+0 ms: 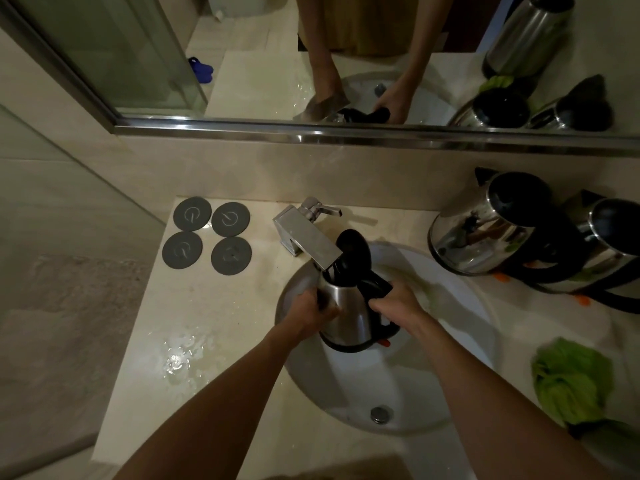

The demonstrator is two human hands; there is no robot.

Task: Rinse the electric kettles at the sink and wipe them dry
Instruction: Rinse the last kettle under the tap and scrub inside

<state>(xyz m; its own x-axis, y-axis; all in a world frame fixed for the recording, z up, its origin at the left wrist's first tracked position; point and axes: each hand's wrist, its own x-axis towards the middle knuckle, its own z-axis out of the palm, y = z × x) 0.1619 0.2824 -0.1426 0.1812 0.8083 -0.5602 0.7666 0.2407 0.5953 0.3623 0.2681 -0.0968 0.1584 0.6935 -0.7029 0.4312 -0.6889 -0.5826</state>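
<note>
Your two bare forearms reach up from the bottom edge toward the sink (460, 386). Over the basin you hold a steel kettle (346, 315) with its black lid (353, 245) flipped open, mouth tucked under the square spout of the tap (306, 239). Your left hand (310, 313) wraps around the kettle's steel body, fingers curled onto its side. Your right hand (394, 303) grips the black handle (375, 287), fingers closed round it. The kettle leans slightly toward the tap; whether water is running, you cannot tell from this view.

To the right on the counter (214, 327), two more steel kettles (485, 233) (609, 251) stand close together against the wall. A green cloth (571, 379) lies bunched at the sink's right edge. Four grey round bases (207, 235) sit in a square left of the tap, and a wet patch (180, 358) shines on the counter beside your left forearm.
</note>
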